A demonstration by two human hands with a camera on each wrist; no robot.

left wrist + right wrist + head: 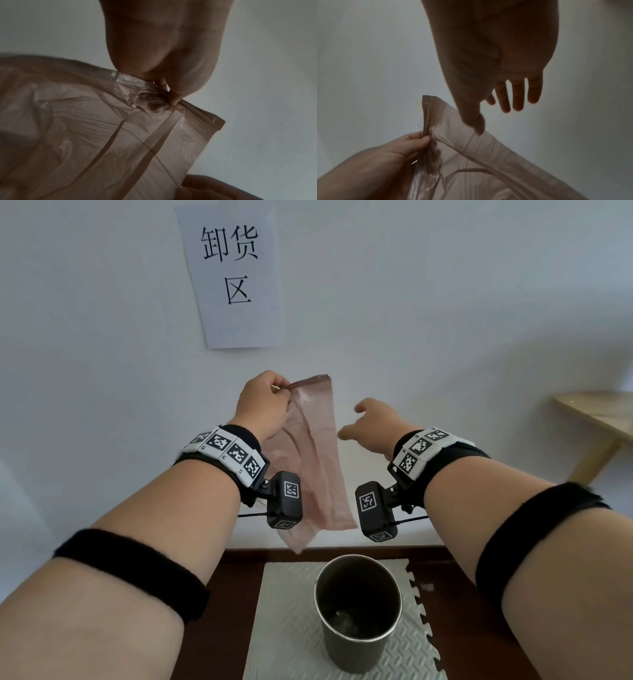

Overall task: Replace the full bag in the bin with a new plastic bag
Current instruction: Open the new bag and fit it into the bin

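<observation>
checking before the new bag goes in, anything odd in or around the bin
Yes: the bin has no liner, yet dark scraps lie loose at its bottom. The left hand pinches the new bag, unopened, above it.

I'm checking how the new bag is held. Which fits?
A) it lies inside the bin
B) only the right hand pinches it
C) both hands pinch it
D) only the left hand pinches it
D: the left hand pinches the bag's top edge; the right hand is open beside it.
</observation>
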